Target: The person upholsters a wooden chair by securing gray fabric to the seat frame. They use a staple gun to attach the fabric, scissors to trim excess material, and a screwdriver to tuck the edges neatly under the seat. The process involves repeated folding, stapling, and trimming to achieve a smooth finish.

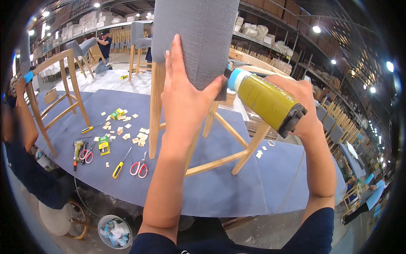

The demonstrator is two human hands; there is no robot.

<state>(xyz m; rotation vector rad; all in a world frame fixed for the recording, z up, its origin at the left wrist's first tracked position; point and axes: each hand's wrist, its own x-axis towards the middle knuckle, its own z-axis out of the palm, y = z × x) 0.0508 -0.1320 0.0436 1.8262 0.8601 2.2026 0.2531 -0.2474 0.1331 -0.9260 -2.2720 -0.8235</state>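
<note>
Chair with grey upholstery [198, 38] stands on the blue-grey covered table [224, 197], straight ahead of the wearer, its pale wooden legs [155, 114] reaching down to the cover; left hand [179, 91] spread against the grey fabric, fingers pointing up, thumb stretched out to the right toward the lower edge of the padding; right hand [305, 106] wrapped round an olive-yellow power tool [264, 99] with a blue and white collar, finger placement underneath hidden; tool's dark nose close by the left thumb at the padding's edge, contact with the fabric too small to tell; to the left on the table, pale square chips [126, 136] scattered about two green-and-yellow boxes; nearer the wearer, a yellow-handled screwdriver [118, 170] lying just beside red-and-white scissors [139, 169]; a second pair of scissors further left, next to another hand tool [78, 150]; bucket [114, 232] of white and blue scraps on the floor below; at far left a co-worker's raised hand [20, 86] by a bare wooden frame [69, 101]; another person among grey chairs behind.
</note>
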